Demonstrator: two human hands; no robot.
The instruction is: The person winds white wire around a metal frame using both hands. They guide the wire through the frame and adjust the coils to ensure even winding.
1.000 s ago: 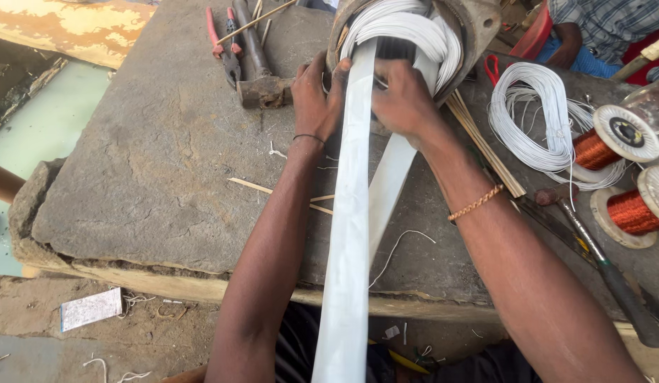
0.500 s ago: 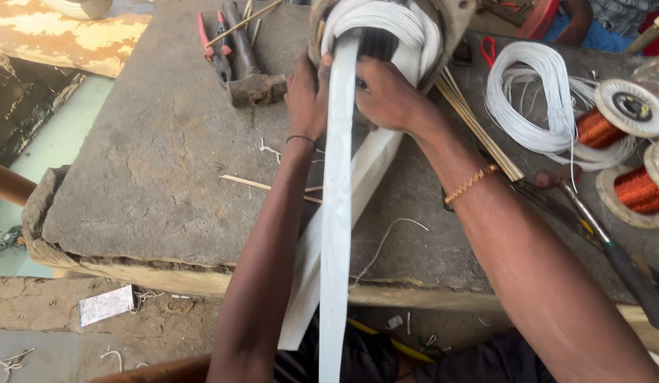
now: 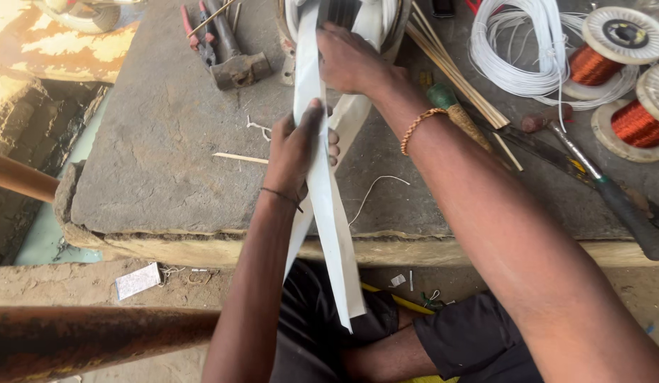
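Even soft daylight; faint shadows; sharp focus; top-left corner glaringly overexposed.

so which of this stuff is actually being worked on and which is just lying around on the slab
In hand:
- white strip, gripped by the left hand
- round wound part at the slab's far edge, with the right hand on it

Lying about:
- hammer
- red-handled pliers
- white wire coil
- copper wire spools
- thin sticks
- screwdriver

arms: bare, sleeveless | left wrist: thin dark band [image 3: 281,196] | right wrist: orange beaded bracelet [image 3: 417,125] | dark shorts [image 3: 464,337]
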